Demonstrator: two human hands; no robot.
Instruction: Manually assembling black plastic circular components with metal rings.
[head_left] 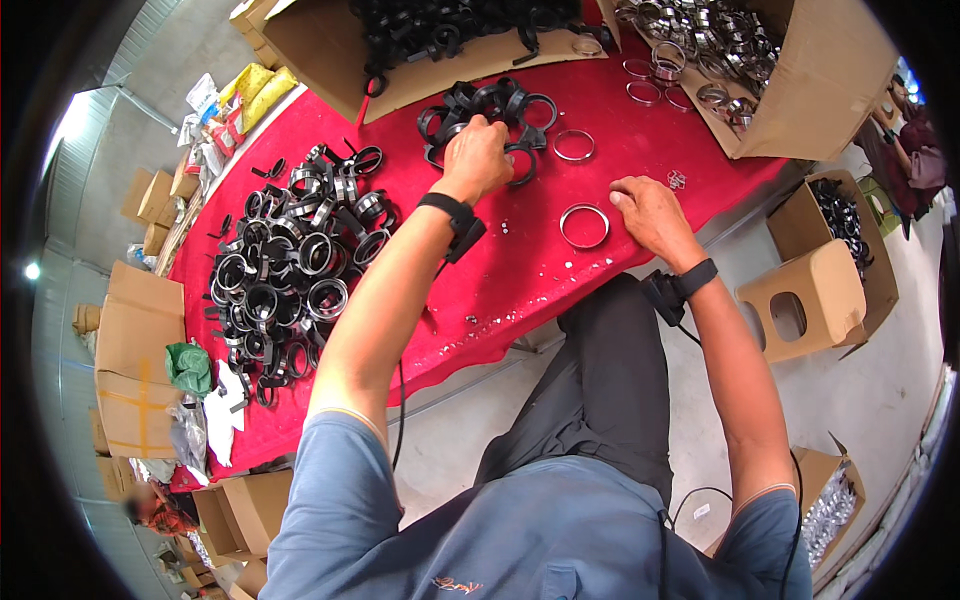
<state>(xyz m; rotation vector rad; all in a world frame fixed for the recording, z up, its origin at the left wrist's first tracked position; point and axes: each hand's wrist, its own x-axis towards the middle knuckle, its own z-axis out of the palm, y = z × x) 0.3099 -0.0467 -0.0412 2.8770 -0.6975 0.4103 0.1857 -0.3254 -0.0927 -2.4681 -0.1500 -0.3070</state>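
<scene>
My left hand (478, 160) reaches over a small group of black plastic ring clamps (538, 110) at the back of the red-covered table. Its fingers are bent down and closed on one of them; the fingertips are partly hidden. My right hand (652, 218) rests on the cloth with its fingers loosely curved, thumb and forefinger slightly apart, and nothing visible between them. Just left of it lies a shiny metal ring (584, 227), not touched. A second metal ring (574, 145) lies flat between the black group and my right hand.
A large heap of black clamps with metal rings (290, 255) covers the table's left side. Cardboard boxes of black parts (440, 30) and metal rings (730, 45) stand at the back. Small clear bits (480, 320) dot the near edge. An open box (810, 300) stands at the right.
</scene>
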